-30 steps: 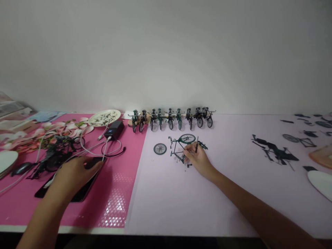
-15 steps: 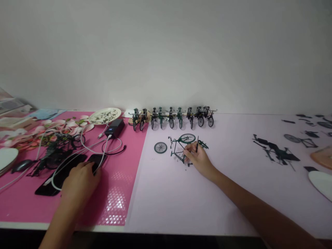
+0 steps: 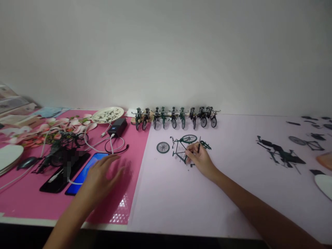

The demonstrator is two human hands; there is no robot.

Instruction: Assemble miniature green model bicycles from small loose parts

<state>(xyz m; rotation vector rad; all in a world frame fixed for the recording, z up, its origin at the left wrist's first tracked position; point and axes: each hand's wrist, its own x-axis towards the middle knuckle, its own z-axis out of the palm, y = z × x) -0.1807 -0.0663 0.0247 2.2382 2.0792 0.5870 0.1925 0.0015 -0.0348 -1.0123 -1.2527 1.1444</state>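
My right hand [image 3: 201,159] is closed in a pinch, and a thin dark stick-like tool [image 3: 199,144] pokes up from its fingers. Under those fingertips lies a dark green miniature bicycle frame [image 3: 178,151] with handlebars, part of it hidden by the hand. One spoked wheel [image 3: 189,138] rests at the frame's far side, and a loose wheel [image 3: 163,147] lies to the left. A small green part [image 3: 205,144] is just beyond my knuckles. My left hand [image 3: 100,178] hovers with fingers apart beside a phone [image 3: 89,167] whose screen glows blue.
Several assembled miniature bicycles [image 3: 173,118] stand along the wall. To the left are a black phone [image 3: 64,173], a power bank [image 3: 117,128] with white cables, flowers [image 3: 70,124] and a plate of small pieces [image 3: 108,114]. Dark bicycle parts [image 3: 282,154] lie at right.
My left hand has come off the phone and moved right, its fingers spreading. The phone's screen has turned from dark to blue. My right hand stays at the frame; the view has shifted slightly.
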